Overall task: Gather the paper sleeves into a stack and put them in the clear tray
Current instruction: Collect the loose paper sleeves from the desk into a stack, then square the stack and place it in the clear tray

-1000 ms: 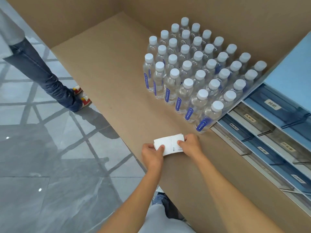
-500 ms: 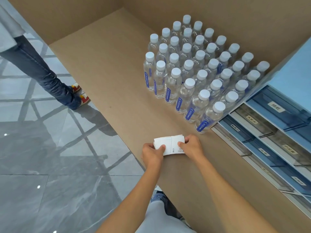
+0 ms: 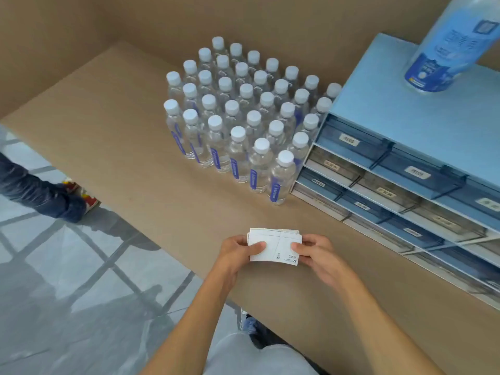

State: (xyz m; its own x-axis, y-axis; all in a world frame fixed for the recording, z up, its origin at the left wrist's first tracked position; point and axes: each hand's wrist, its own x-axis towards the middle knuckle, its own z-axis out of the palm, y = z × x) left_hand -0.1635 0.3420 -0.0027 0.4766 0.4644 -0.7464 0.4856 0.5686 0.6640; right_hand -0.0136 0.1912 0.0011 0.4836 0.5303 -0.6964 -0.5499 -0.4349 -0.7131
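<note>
A stack of white paper sleeves (image 3: 274,244) is held flat between both hands, just above the brown table's near edge. My left hand (image 3: 238,253) grips its left end with the thumb on top. My right hand (image 3: 315,253) pinches the right end, thumb on the printed corner. The sleeves' edges lie slightly uneven at the top. To the right stands a blue drawer cabinet (image 3: 405,109) whose clear and blue tray drawers (image 3: 335,165) carry small labels; all are pushed in.
A dense block of several small water bottles (image 3: 243,117) with white caps stands on the brown table (image 3: 108,125) behind the hands. A blue-labelled plastic package (image 3: 454,44) sits on the cabinet top. Another person's leg and shoe (image 3: 54,196) are on the floor at left.
The camera has swung right, bringing the cabinet top and the package into view. The hands keep hold of the stack, which now shows its face more flatly.
</note>
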